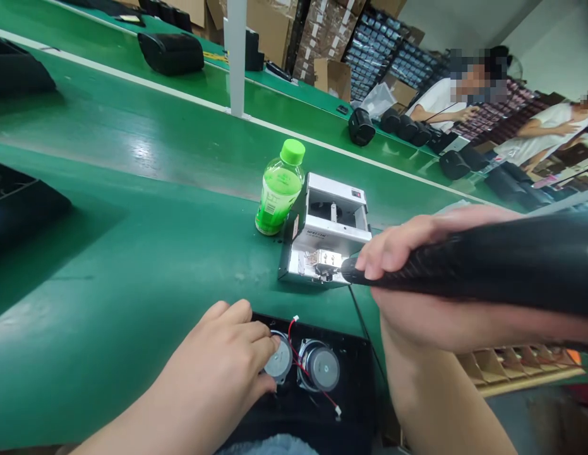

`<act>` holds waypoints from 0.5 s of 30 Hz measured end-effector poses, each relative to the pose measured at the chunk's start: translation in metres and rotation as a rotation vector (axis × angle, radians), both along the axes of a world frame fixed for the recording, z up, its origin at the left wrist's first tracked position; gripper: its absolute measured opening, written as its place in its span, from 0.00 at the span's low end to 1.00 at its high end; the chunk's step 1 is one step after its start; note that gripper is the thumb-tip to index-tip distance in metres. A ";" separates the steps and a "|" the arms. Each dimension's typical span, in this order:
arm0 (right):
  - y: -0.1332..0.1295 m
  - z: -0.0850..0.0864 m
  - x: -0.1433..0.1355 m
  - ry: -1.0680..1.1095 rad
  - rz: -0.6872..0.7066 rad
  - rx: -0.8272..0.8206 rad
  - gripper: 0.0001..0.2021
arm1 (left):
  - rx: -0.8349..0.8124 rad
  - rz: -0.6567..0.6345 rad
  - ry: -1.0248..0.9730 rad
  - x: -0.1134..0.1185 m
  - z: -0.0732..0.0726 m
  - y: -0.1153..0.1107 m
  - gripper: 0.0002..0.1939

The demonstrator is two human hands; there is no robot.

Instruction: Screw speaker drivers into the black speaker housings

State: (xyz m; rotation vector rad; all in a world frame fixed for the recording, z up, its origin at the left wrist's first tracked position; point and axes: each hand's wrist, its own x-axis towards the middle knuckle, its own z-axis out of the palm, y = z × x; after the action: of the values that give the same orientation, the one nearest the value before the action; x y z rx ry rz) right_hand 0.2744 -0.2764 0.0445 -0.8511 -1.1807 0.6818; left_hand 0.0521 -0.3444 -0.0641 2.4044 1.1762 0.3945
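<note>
My left hand [241, 354] has its fingers around the edge of a round grey speaker driver [279, 359] on a black panel [355, 360]. Beside it on the panel sits a second speaker driver [323, 369], with red wires ending in white connectors. My right hand [417, 278] is wrapped round a black power screwdriver [468, 262]. The screwdriver's front end is at the silver screw feeder [317, 240], close to its small metal block; the exact contact is hidden. The feeder stands on the green bench behind the panel.
A green-capped bottle [280, 188] stands against the feeder's left side. Dark casings [19, 208] lie at the left of the green bench [156, 253]. A white post [237, 57] rises behind. A divided box [516, 370] is at lower right. Two people [440, 101] are across the line.
</note>
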 end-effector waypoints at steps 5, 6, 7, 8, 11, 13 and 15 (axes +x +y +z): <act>0.022 -0.012 -0.012 -0.034 0.001 0.100 0.41 | -0.017 0.006 0.020 0.008 0.007 0.001 0.17; 0.026 -0.014 -0.010 -0.031 -0.008 0.126 0.41 | -0.029 0.004 0.020 0.009 0.008 0.001 0.17; 0.028 -0.017 -0.008 -0.022 -0.027 0.140 0.40 | -0.038 0.002 0.015 0.009 0.009 0.002 0.17; 0.030 -0.019 -0.006 -0.011 -0.047 0.139 0.39 | -0.042 0.001 0.011 0.008 0.009 0.002 0.18; 0.031 -0.024 -0.005 0.022 -0.095 0.150 0.35 | -0.035 0.000 0.013 0.007 0.009 0.001 0.17; 0.029 -0.026 -0.008 0.033 -0.082 0.119 0.35 | -0.030 0.000 0.021 0.007 0.010 0.000 0.15; 0.024 -0.027 -0.009 0.052 -0.030 0.043 0.37 | -0.033 -0.005 0.029 0.007 0.012 0.000 0.15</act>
State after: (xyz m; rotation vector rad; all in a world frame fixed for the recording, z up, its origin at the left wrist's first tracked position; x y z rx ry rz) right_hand 0.2656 -0.2528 0.0171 -0.8090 -1.1301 0.6478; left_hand 0.0594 -0.3447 -0.0520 2.3919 1.1799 0.3372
